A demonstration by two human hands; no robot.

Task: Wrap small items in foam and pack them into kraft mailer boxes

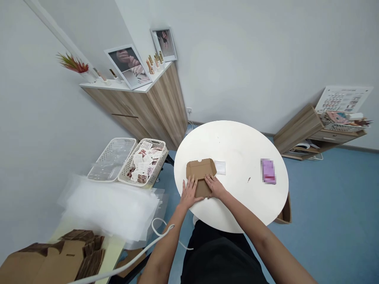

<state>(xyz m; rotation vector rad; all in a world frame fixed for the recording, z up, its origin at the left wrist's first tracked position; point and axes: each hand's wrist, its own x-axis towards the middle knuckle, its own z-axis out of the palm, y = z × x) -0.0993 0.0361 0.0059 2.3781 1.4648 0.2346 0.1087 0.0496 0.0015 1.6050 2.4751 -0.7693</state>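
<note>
Kraft cardboard mailer box (pixel 201 167) lying flat on round white table (pixel 237 146).
Left hand (pixel 189 193) and right hand (pixel 215 186) spread wide, palms down on box, not gripping.

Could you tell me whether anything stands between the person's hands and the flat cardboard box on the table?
Nothing visible does: the left hand and right hand both rest directly on the cardboard box. A white packet lies beyond it on the round white table, out of their way.

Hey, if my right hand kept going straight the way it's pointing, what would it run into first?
Your right hand would meet the flat brown cardboard box, which it already seems to touch, though depth is hard to judge from this view.
</note>
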